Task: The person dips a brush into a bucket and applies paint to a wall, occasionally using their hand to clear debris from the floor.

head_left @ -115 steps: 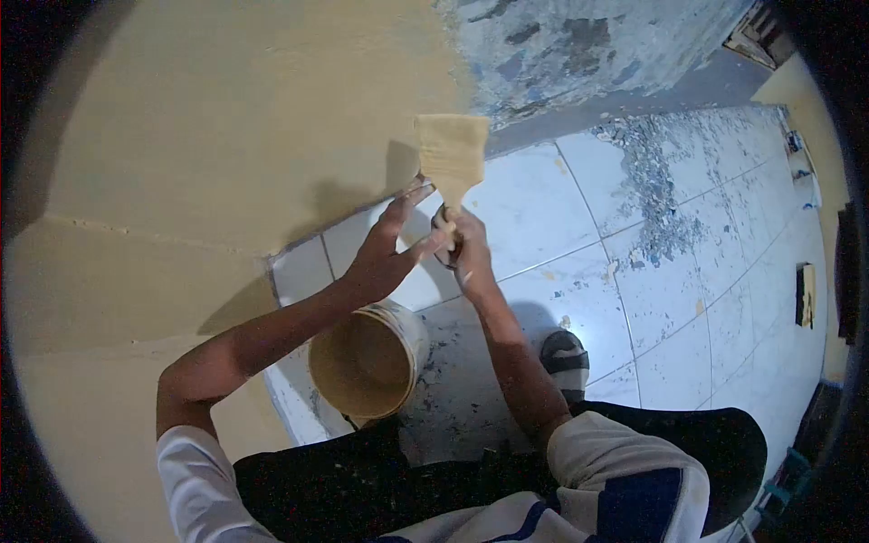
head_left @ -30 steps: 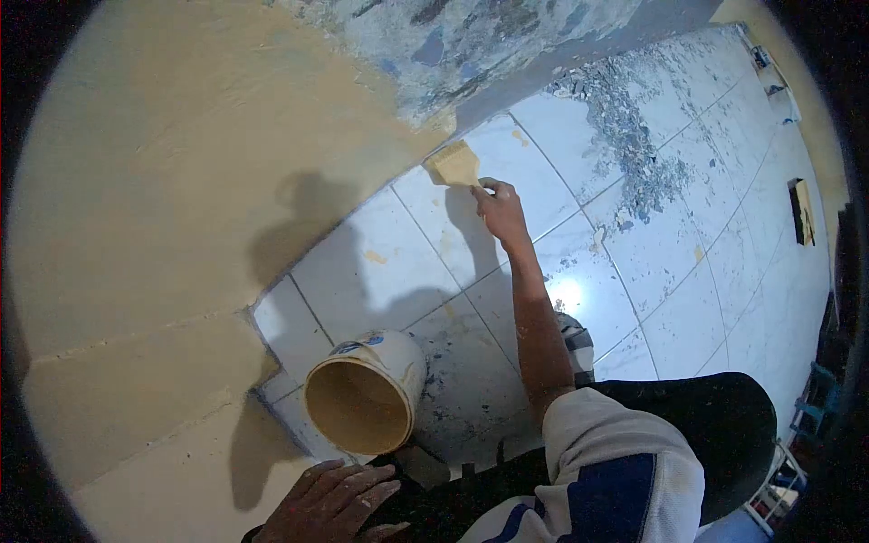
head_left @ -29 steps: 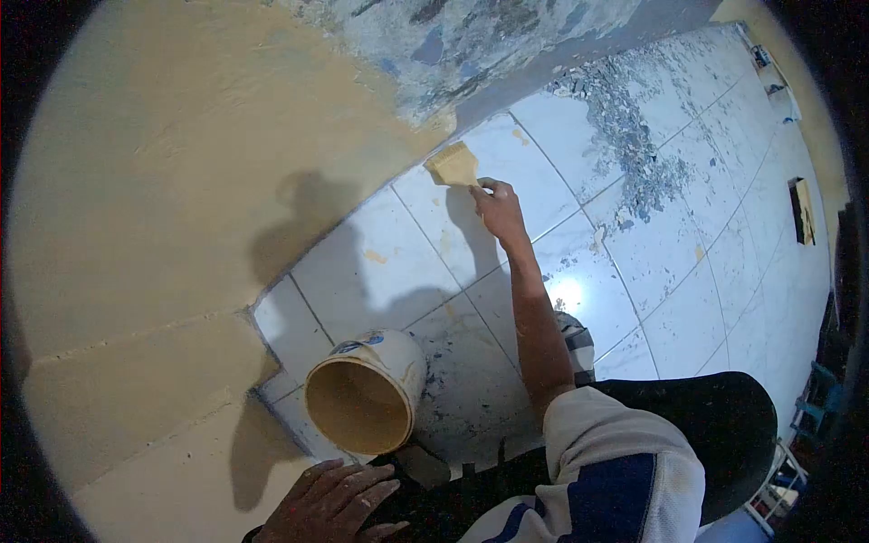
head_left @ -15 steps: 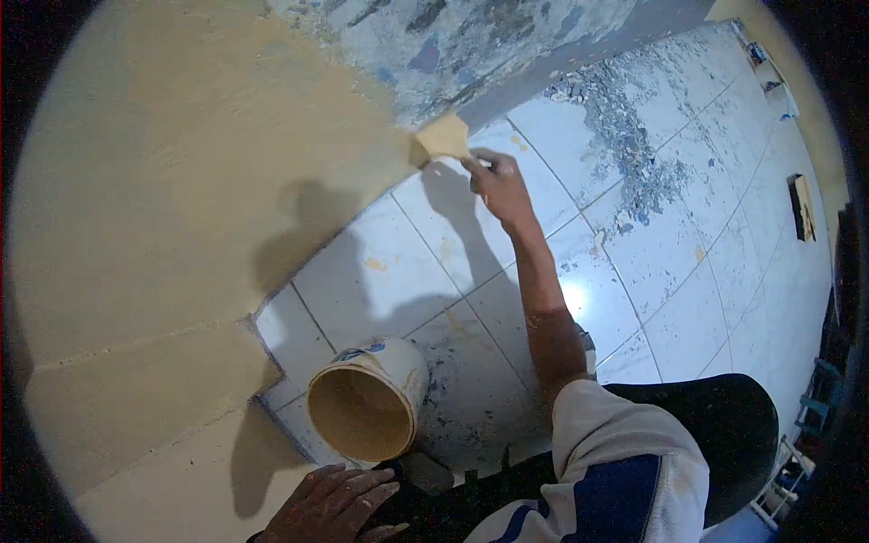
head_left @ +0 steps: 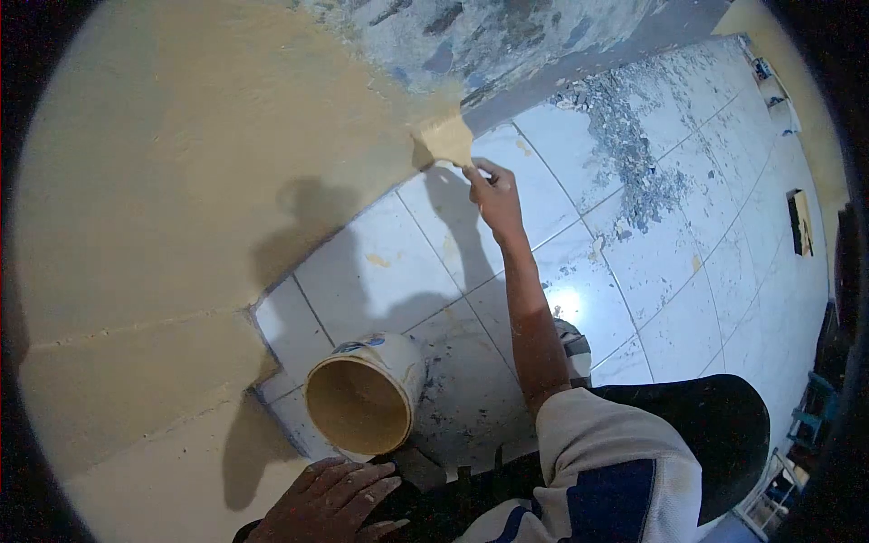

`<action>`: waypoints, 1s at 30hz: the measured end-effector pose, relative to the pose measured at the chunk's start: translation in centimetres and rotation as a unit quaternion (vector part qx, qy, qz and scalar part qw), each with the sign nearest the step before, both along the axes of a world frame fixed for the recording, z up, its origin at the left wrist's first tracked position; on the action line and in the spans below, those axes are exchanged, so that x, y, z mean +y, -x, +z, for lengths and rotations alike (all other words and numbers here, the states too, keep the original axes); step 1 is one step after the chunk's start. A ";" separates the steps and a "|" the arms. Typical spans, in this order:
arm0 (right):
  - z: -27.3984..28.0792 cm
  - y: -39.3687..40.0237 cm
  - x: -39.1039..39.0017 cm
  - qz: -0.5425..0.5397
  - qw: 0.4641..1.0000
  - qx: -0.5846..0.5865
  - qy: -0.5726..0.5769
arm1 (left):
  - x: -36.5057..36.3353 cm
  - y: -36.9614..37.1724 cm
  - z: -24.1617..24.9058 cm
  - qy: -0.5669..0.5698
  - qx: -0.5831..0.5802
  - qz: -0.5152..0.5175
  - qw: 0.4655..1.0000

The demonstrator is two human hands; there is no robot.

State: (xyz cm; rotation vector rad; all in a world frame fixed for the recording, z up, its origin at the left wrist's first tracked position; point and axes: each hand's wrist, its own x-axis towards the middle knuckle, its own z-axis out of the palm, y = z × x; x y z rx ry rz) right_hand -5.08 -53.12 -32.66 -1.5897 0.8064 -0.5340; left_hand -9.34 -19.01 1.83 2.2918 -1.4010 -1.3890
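My right hand [head_left: 496, 197], at the end of my outstretched arm, is closed on the handle of a broad brush [head_left: 445, 140] coated in tan paint. The bristles meet the lower edge of the tan wall [head_left: 226, 154], just above the floor tiles. Below, my left hand [head_left: 339, 502] lies with its fingers spread, palm down, near the bottom of the view, holding nothing. Just above it stands a white bucket [head_left: 391, 362], its mouth facing me and its inside tan.
Grey flaking wall [head_left: 507, 41] adjoins the painted part at the top. Paint chips [head_left: 634, 163] are scattered over the white tiles [head_left: 339, 262]. A dark block with a tan side [head_left: 800, 223] lies far right, and a chair-like frame [head_left: 778, 493] stands at the lower right.
The brush in my right hand has shifted slightly along the foot of the wall. The camera view has moved a little. My left hand stays near the bucket.
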 end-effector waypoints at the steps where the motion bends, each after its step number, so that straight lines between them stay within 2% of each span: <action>1: -2.7 0.0 0.0 -0.009 0.999 0.036 0.026 | 0.2 0.1 -0.1 0.012 0.001 -0.005 1.000; 2: -3.4 0.0 -0.2 -0.019 0.996 0.070 0.052 | 0.6 0.1 -0.3 0.025 0.001 -0.010 1.000; 5: -4.0 1.2 0.3 -0.018 0.989 0.144 0.030 | 0.6 0.3 -0.1 0.024 -0.009 -0.016 1.000; 8: -3.2 1.2 0.9 -0.015 0.984 0.150 0.097 | 0.5 0.4 0.2 0.020 -0.011 -0.016 1.000; 11: 0.9 -0.7 1.6 0.003 0.991 0.074 0.107 | 0.6 0.4 0.2 0.032 -0.013 -0.014 0.999; 15: 9.8 -0.9 1.0 0.026 0.997 -0.041 -0.067 | 0.9 0.7 0.0 0.045 -0.022 -0.020 0.999; 18: 14.1 -0.5 1.1 0.042 0.994 -0.079 -0.069 | 0.6 0.4 0.0 0.047 -0.006 -0.020 0.999; 21: 17.7 -0.4 1.7 0.054 0.976 -0.205 -0.052 | 0.1 0.1 0.3 0.042 -0.007 -0.025 0.999; 24: 21.4 0.2 1.8 0.075 0.970 -0.223 -0.052 | -0.3 -0.3 0.7 0.016 0.006 -0.008 1.000; 26: 18.1 -1.2 1.4 0.016 0.987 -0.146 0.068 | -0.4 -0.3 0.8 0.008 0.001 0.002 1.000; 28: 14.8 -1.7 1.1 -0.005 0.991 -0.097 0.092 | -0.5 -0.1 0.7 0.006 -0.024 -0.018 1.000; 30: 11.9 -1.1 1.5 0.017 0.997 -0.076 0.012 | -0.8 0.4 0.5 0.001 -0.068 -0.064 0.996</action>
